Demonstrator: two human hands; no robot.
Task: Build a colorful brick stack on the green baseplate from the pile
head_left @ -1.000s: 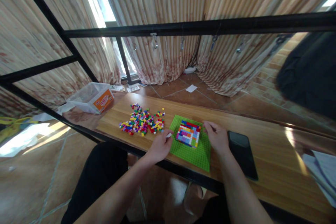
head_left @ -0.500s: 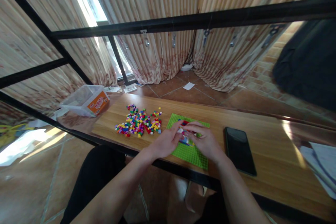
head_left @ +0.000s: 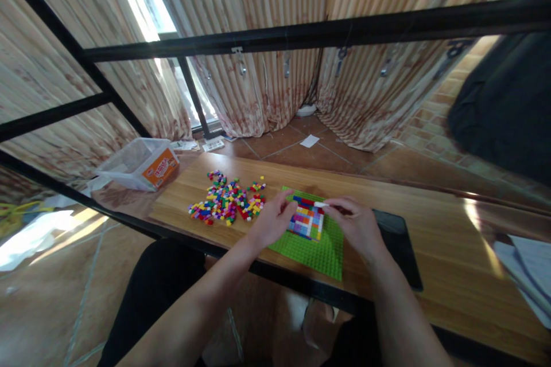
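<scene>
A green baseplate (head_left: 321, 255) lies on the wooden table (head_left: 434, 223) in front of me. On it stands a flat block of coloured bricks (head_left: 306, 219). My right hand (head_left: 357, 226) pinches a small white brick (head_left: 321, 205) at the block's far right corner. My left hand (head_left: 271, 221) rests on the baseplate's left edge beside the block, fingers curled and nothing visible in them. A heap of loose coloured bricks (head_left: 226, 202) lies on the table to the left of my left hand.
A black phone (head_left: 398, 246) lies just right of the baseplate, partly under my right hand. A clear plastic box with an orange label (head_left: 142, 164) stands at the table's far left. Papers (head_left: 529, 275) lie at the right edge. A black frame bar (head_left: 301, 34) crosses overhead.
Both hands were together over the brick block half a second ago. They have parted: the right one now holds the white brick at the block's far corner, the left one rests on the plate's edge.
</scene>
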